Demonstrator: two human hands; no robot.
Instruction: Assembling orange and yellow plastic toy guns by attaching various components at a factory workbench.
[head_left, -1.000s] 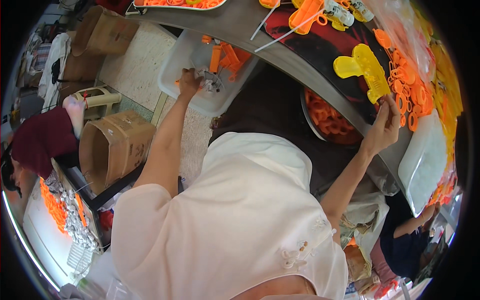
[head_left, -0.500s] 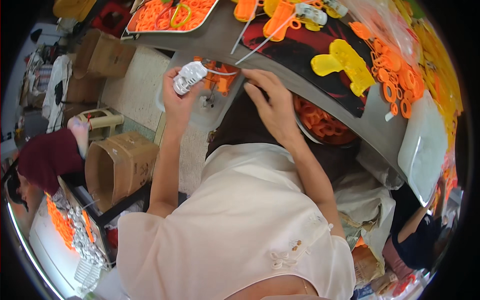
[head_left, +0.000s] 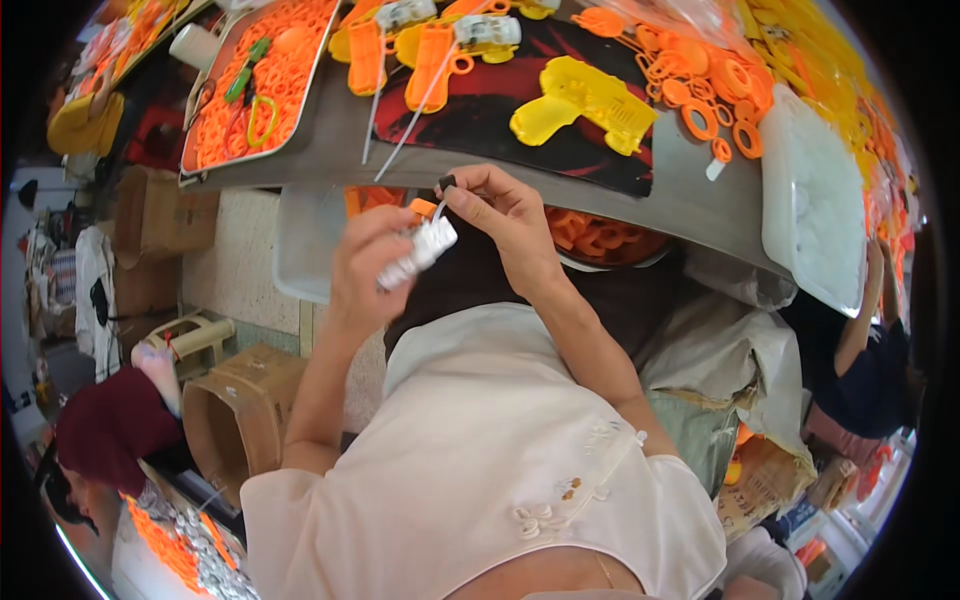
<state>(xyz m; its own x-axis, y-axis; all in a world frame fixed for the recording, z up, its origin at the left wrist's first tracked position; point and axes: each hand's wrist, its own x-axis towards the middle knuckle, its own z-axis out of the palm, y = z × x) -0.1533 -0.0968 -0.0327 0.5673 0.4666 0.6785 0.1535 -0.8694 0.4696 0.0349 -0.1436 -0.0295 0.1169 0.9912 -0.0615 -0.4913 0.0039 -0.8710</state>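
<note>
In front of my waist, just short of the table edge, my left hand (head_left: 368,268) is closed around a small silvery-white moulded plastic part (head_left: 425,250), blurred by motion. A short pale tube (head_left: 438,210) sticks up from this part, next to an orange piece (head_left: 422,208). My right hand (head_left: 505,215) pinches a small black tip (head_left: 447,183) at the tube's upper end between thumb and forefinger. Beyond the hands, a yellow toy-gun half shell (head_left: 580,105) lies on a black and red mat (head_left: 490,135).
Orange and yellow toy-gun assemblies (head_left: 430,70) with thin rods lie at the mat's left. A tray (head_left: 185,150) of orange parts with scissors stands farther left, orange rings (head_left: 735,80) and a white tub (head_left: 815,200) at right. Below the edge are a clear bin (head_left: 300,250) and orange parts (head_left: 600,232).
My hands have come closer together. The right fingers, loosely parted before, now pinch the black tip. The left hand has turned the silvery-white part. The view has shifted rightward.
</note>
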